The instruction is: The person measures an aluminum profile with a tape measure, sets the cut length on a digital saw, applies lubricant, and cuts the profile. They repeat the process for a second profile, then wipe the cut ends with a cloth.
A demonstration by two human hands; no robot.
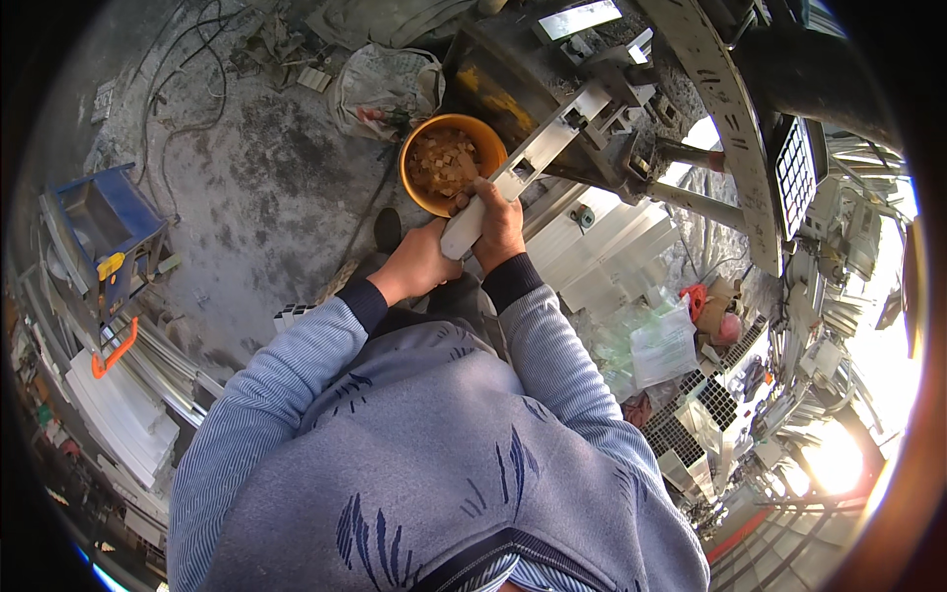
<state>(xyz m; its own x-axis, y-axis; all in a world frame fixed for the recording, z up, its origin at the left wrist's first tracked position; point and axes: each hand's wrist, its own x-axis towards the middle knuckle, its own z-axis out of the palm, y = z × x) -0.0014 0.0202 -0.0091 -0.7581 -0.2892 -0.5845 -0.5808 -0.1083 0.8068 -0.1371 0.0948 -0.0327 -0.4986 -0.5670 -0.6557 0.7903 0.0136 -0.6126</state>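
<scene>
A long, pale metal profile (521,174) with rectangular cut-outs slants up and to the right in front of me. Its far end lies in the dark jaws of a machine (614,99). My left hand (416,260) is closed at the near end of the profile, the fingertips partly hidden. Just to the right, my right hand (501,229) wraps around the same profile, its thumb on the upper face. Beyond my hands stands an orange bucket (406,178) partly filled with small flat offcuts (444,163).
A white woven sack (385,89) stands behind the bucket. Pale profiles (602,242) and clear plastic wrapping (661,345) lie at right. A control panel (795,178) hangs far right. On the left are a blue metal stand (113,212) and an orange-handled tool (116,350); cables (158,94) cross the floor.
</scene>
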